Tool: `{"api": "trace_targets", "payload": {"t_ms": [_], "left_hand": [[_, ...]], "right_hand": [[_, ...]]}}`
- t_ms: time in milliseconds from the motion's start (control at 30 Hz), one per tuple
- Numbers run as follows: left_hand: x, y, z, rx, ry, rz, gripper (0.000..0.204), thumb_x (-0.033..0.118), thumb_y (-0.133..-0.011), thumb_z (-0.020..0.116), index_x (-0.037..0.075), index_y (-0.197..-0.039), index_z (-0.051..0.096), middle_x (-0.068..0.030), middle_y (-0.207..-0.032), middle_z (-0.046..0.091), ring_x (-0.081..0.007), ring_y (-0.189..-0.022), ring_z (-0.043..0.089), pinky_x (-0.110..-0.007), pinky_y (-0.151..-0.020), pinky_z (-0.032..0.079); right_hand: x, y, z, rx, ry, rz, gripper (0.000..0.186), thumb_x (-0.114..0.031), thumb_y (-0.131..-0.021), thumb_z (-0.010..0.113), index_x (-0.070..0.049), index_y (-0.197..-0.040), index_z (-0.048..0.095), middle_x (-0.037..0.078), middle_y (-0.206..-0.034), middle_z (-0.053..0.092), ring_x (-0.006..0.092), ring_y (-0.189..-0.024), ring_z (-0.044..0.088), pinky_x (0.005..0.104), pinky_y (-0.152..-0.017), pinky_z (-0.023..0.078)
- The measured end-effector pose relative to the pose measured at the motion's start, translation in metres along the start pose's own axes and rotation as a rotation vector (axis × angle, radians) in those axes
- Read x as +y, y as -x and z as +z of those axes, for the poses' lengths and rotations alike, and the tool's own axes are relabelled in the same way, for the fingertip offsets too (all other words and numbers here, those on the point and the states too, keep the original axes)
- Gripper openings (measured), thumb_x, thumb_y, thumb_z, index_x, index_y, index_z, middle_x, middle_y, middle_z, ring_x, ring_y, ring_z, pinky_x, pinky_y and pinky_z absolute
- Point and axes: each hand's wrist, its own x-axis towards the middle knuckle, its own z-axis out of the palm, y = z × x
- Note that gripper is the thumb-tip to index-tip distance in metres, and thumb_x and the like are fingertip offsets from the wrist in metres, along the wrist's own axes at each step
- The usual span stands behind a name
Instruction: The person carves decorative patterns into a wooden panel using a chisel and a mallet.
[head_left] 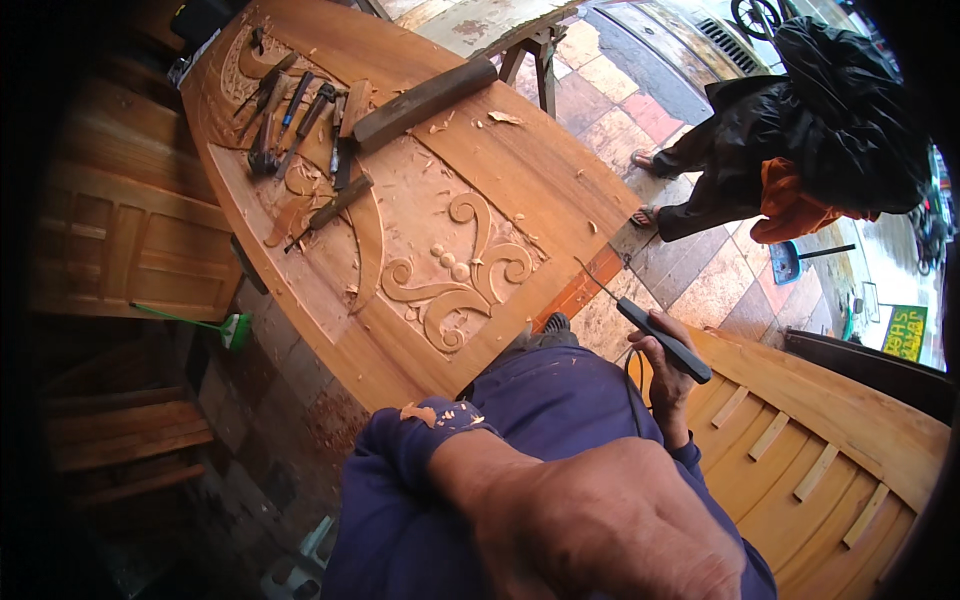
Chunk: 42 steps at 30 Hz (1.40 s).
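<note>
1. So the right hand (pixel 672 385) is gripping a dark-handled tool (pixel 665 342), wrapping its fingers around the fat handle and leaving the skinny shaft pointing at the panel's near corner. My guess: that hold is keeping the tip clear of the lap. A thin cord (pixel 629 372) is looping beside the hand; can't tell if it's attached.

2. The left hand (pixel 610 512) is looming close to the camera, well apart from the right. Its fingers aren't showing, so no clue whether it's holding anything.

3. The carved panel (pixel 570 190) is lying face up beyond the lap. A wooden trestle (pixel 546 70) is standing at its far side, probably propping it at working height.

4. Hand tools (pixel 297 100) are lying bunched toward the far end, likely staying reachable without covering the nearer scrollwork (pixel 450 297). A squared dark wood bar (pixel 425 103) is resting beside them.

5. Materials: the panel is showing warm orange-brown grain, with a smooth border framing a paler, rougher recess. The scrollwork is curling in raised spirals around small round beads, and crinkly shavings (pixel 505 118) are littering everything.
</note>
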Motion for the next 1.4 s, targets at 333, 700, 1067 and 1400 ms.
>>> {"api": "trace_targets", "payload": {"t_ms": [333,700,1067,1400], "left_hand": [[-0.013,-0.002,0.003,0.232,0.018,-0.046,0.037,0.028,-0.089,0.082,-0.008,-0.091,0.077,-0.0164,-0.085,0.07,-0.0174,-0.066,0.068,-0.028,-0.054,0.055],[-0.008,0.021,-0.039,0.138,-0.801,0.051,0.01,0.007,-0.092,0.072,0.001,-0.1,0.071,-0.0075,-0.089,0.071,-0.0227,-0.081,0.069,-0.035,-0.073,0.057],[-0.029,0.091,-0.137,-0.3,-2.014,-0.215,0.043,0.011,-0.085,0.068,0.001,-0.127,0.066,-0.0116,-0.115,0.066,-0.0266,-0.103,0.067,-0.036,-0.088,0.057],[0.035,0.102,-0.161,-0.432,-2.342,-0.175,0.045,0.011,-0.092,0.063,-0.001,-0.136,0.059,-0.0132,-0.115,0.064,-0.0285,-0.108,0.065,-0.038,-0.096,0.054]], "right_hand": [[-0.008,-0.01,-0.002,-0.139,0.134,-0.093,0.039,-0.005,-0.088,0.081,0.0,-0.125,0.068,0.016,-0.117,0.07,0.0219,-0.094,0.073,0.0321,-0.087,0.058],[-0.008,-0.01,-0.002,-0.207,0.126,-0.064,0.039,-0.006,-0.091,0.077,0.0,-0.128,0.066,0.015,-0.117,0.07,0.0218,-0.101,0.072,0.0327,-0.091,0.057],[-0.004,-0.022,0.016,-0.126,-0.416,0.23,0.056,-0.019,-0.104,0.062,0.002,-0.153,0.044,0.011,-0.15,0.054,0.0201,-0.131,0.057,0.0334,-0.106,0.048],[-0.02,-0.018,0.037,-0.389,-0.111,0.077,0.08,-0.052,-0.096,0.069,0.001,-0.152,0.046,0.018,-0.135,0.064,0.0191,-0.094,0.07,0.0315,-0.078,0.056]]}}
